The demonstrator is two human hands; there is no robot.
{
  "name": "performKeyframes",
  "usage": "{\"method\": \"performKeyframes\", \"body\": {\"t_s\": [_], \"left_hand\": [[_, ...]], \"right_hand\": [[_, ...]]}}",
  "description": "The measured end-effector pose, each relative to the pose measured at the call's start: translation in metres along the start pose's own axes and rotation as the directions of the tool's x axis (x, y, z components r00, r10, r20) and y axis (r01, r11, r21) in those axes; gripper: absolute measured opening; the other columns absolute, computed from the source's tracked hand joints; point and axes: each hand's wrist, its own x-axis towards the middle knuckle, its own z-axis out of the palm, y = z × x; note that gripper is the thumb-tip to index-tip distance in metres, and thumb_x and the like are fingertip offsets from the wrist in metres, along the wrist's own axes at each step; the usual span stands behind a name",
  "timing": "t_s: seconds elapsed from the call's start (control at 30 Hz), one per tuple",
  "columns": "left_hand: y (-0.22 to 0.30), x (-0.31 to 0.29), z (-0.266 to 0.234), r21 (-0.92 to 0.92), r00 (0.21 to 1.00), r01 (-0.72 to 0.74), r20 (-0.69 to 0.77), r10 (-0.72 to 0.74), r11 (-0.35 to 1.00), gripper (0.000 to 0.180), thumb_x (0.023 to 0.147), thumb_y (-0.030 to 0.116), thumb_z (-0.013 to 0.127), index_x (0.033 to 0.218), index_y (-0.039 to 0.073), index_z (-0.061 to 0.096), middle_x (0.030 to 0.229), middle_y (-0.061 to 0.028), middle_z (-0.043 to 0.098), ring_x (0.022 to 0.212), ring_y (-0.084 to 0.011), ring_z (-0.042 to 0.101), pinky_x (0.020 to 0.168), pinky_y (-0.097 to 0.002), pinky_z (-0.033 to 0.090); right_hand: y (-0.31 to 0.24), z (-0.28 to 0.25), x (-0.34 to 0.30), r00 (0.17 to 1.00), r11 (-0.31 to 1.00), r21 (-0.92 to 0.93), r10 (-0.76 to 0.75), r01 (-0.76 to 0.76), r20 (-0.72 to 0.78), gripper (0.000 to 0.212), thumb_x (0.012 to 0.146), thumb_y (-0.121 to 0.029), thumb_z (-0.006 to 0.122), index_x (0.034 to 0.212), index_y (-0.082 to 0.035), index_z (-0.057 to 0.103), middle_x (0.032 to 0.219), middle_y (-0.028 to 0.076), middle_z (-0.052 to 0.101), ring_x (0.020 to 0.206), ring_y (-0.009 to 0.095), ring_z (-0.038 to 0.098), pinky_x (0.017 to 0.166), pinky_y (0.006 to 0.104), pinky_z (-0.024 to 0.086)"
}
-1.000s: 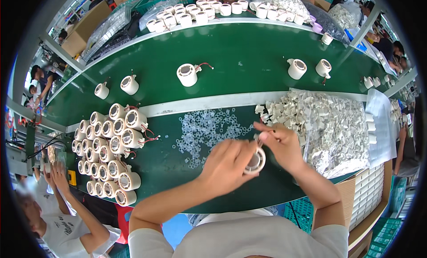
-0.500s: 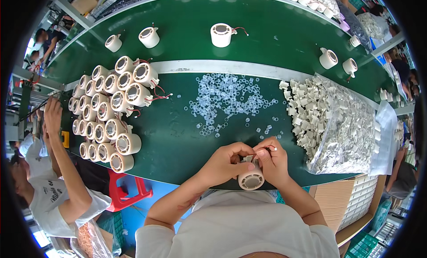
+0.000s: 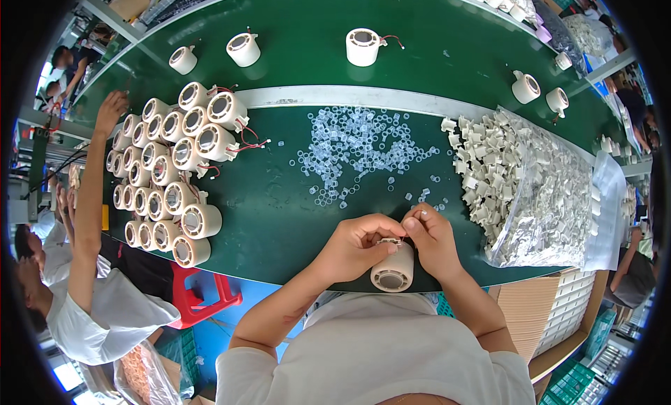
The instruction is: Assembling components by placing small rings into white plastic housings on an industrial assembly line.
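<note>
At the table's near edge, my left hand [image 3: 355, 250] grips a cream-white cylindrical motor unit [image 3: 392, 271], its thumb and fingers on the small clip at the top. The unit's round, slotted end faces me. My right hand [image 3: 432, 241] is closed in a pinch at the thin wire lead [image 3: 406, 239] that comes off the unit. Its fingertips meet close to those of the left hand, hiding most of the lead. Beyond my hands is a scatter of small clear plastic rings [image 3: 356, 150].
Rows of similar motor units [image 3: 168, 171] stand on the left. To the right, white plastic clips [image 3: 482, 171] spill from a clear bag [image 3: 549, 209]. Behind a metal rail [image 3: 349, 97], more units ride the green belt [image 3: 300, 48]. A co-worker's arm [image 3: 89, 195] reaches in from the left, near a red stool [image 3: 203, 297].
The units on the belt have shifted right. The co-worker's hand has moved farther out toward the belt. My hands stay at the motor unit; my right fingers have shifted slightly along the wire lead.
</note>
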Motion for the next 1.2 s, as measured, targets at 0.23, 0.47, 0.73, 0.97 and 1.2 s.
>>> {"method": "performKeyframes", "body": {"t_s": [0.23,0.47,0.73,0.97,1.2], "left_hand": [[0.009,-0.005,-0.005,0.365,0.992,-0.097,0.112,0.06,0.926,0.019,0.08,-0.009,0.056,0.094,0.0,0.065,0.083,-0.0061,0.065,0.066,-0.008,0.054,0.059,-0.0184,0.044],[0.011,-0.014,0.004,0.312,0.999,0.035,-0.01,-0.034,0.95,0.02,0.078,-0.009,0.056,0.093,0.0,0.066,0.081,-0.005,0.065,0.065,-0.0079,0.053,0.057,-0.0187,0.044],[0.008,-0.016,0.004,0.348,0.996,0.021,-0.09,0.011,0.937,0.02,0.076,-0.006,0.056,0.092,0.0,0.066,0.074,-0.0031,0.063,0.06,-0.0077,0.05,0.054,-0.0194,0.042],[0.009,-0.014,-0.002,0.235,0.985,0.111,-0.154,-0.076,0.966,0.022,0.077,-0.009,0.052,0.093,-0.002,0.065,0.075,-0.0055,0.063,0.063,-0.0076,0.052,0.056,-0.0187,0.045],[0.016,-0.007,-0.001,0.205,0.989,0.108,-0.12,-0.085,0.973,0.022,0.076,-0.002,0.052,0.093,-0.002,0.066,0.069,-0.0033,0.061,0.055,-0.0077,0.048,0.049,-0.0196,0.04]], "right_hand": [[-0.037,-0.02,0.057,0.979,0.903,-0.418,-0.019,0.103,0.201,0.01,0.078,-0.011,0.061,0.083,-0.002,0.062,0.069,0.005,0.061,0.06,0.016,0.053,0.056,0.0268,0.042],[-0.016,-0.068,0.14,0.945,0.099,-0.986,-0.314,0.133,0.096,0.014,0.069,-0.002,0.065,0.083,-0.004,0.064,0.072,0.009,0.06,0.066,0.028,0.056,0.065,0.0355,0.049],[-0.029,-0.061,0.124,0.842,0.187,-0.965,-0.537,0.185,0.057,0.018,0.066,-0.003,0.067,0.084,-0.004,0.065,0.068,0.01,0.061,0.061,0.024,0.055,0.06,0.0329,0.048],[-0.039,-0.02,0.007,0.981,0.984,0.143,-0.124,0.102,0.15,0.018,0.077,0.006,0.064,0.092,-0.001,0.067,0.085,0.007,0.066,0.066,0.009,0.057,0.061,0.017,0.046],[-0.01,-0.005,-0.011,0.958,0.963,0.111,-0.259,0.247,0.123,0.023,0.076,0.008,0.064,0.095,-0.004,0.067,0.084,0.007,0.062,0.067,0.012,0.056,0.06,0.0193,0.044]]}}
